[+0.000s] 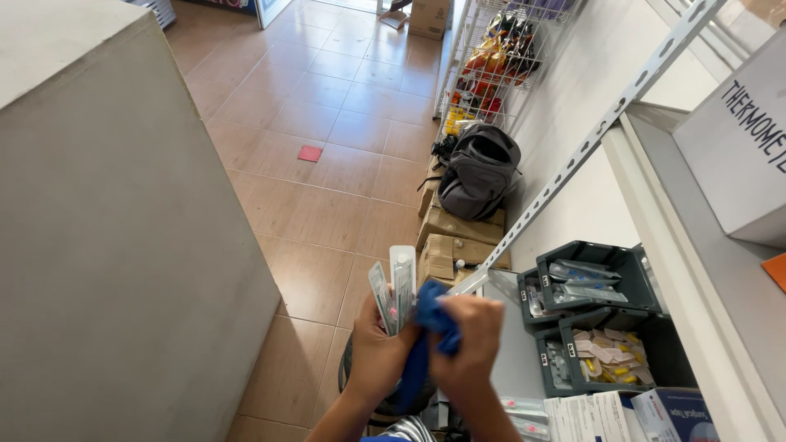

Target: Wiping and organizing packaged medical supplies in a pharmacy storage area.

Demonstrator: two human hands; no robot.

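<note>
From the head camera we see our left hand (378, 348) clenched round a small fan of flat, clear-and-white sealed plastic packets (395, 288), long and narrow, standing upright above the grip. We count two clearly, and a third edge may sit between them, though we cannot tell for sure. Our right hand (468, 340) is closed on a crumpled blue cloth (427, 327), which is pressed against the base of the packets and hangs down between both grips, touching both hands.

Just to the right of the grips stand two dark grey plastic storage bins (610, 258), one behind the other on a grey metal shelf (696, 270). The farther one holds clear wrapped packets, the nearer one small pink and yellow sachets. Below the right grip lie white and blue cardboard boxes (647, 413).

Well beyond the grips, on the tiled brown floor (327, 196), one grey backpack (479, 168) rests on brown cardboard cartons (454, 237). To the left of the grips rises a large pale grey cabinet (115, 245).
</note>
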